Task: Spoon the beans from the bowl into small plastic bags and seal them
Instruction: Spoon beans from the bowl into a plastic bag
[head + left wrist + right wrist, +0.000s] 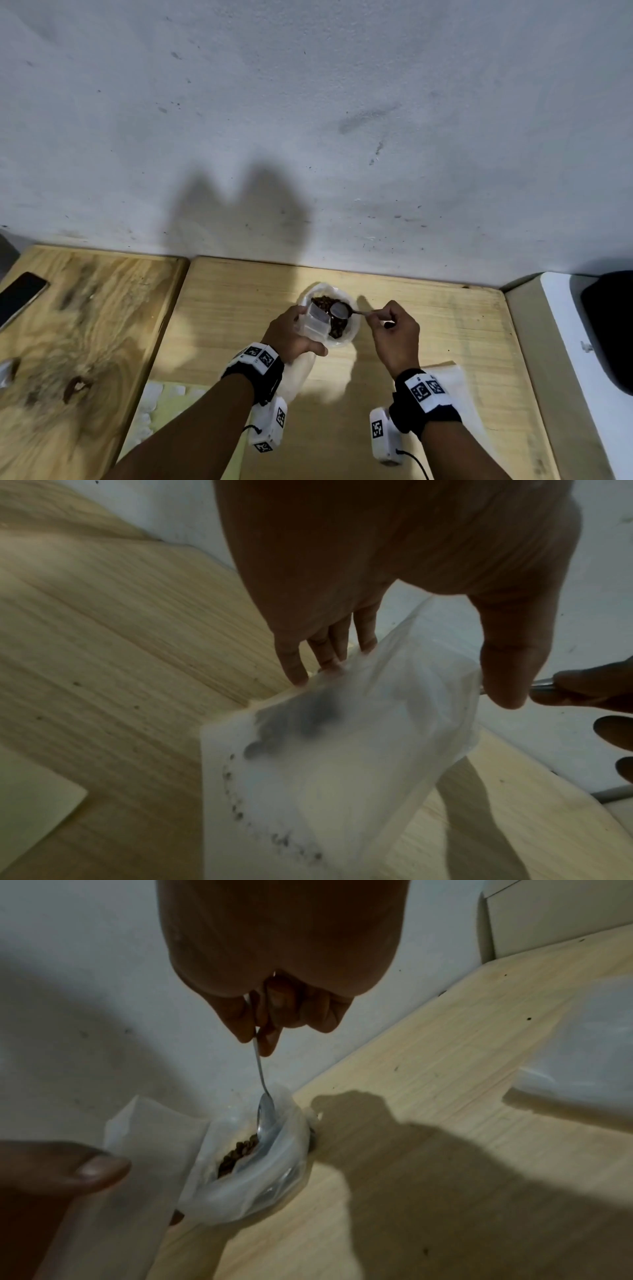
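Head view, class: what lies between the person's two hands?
Between left hand and right hand sit the clear plastic bowl of brown beans and the metal spoon bowl.

Clear bowl [346,337] of brown beans [323,303], metal spoon [265,1112] dipped in, small clear bag [342,750] held open beside it
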Motion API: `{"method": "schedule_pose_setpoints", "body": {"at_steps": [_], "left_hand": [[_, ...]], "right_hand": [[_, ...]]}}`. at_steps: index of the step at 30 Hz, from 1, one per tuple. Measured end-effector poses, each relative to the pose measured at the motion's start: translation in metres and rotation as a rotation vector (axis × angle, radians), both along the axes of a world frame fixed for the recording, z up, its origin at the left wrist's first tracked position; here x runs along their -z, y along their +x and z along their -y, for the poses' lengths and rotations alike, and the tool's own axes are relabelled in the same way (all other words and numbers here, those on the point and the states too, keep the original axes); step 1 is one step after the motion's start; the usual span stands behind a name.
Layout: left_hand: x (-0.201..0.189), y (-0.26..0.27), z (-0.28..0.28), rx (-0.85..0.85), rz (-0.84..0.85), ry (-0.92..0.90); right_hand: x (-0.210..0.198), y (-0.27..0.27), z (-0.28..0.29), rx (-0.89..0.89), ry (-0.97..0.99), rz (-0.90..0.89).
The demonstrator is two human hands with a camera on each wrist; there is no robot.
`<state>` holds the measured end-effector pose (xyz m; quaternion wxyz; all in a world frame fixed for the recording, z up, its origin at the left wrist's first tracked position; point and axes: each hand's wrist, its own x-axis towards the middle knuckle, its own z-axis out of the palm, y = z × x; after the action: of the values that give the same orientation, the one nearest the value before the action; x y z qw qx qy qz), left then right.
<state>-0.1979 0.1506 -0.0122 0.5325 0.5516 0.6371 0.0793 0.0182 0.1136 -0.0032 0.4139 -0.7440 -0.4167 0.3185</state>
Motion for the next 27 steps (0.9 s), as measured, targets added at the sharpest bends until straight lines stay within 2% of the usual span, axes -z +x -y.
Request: {"method": "schedule_pose_setpoints", "body": {"at_steps": [6, 9, 15, 22, 27], "left_hand": [[0.002, 0.001, -0.006, -0.062, -0.003, 0.009], [0.003, -0.001, -0.007, -0.088, 0.009, 0.013], [0.003, -0.003, -0.01, -0.113, 0.033, 0.001], [0.006, -0.004, -0.014, -0.121, 0.046, -0.015], [0.006, -0.006, -0.013, -0.082, 0.033, 0.001]], "right_hand": [[0.012, -0.007, -0.004, 0.024, -0.006, 0.155], [0.016, -0.012, -0.004, 0.028, -0.021, 0.149], [0.026, -0.021, -0.006, 0.134, -0.056, -0.034], [0.034, -0.034, -0.011, 0.151, -0.177, -0.229], [0.035, -0.025, -0.013, 0.237, -0.196, -0.346]]}}
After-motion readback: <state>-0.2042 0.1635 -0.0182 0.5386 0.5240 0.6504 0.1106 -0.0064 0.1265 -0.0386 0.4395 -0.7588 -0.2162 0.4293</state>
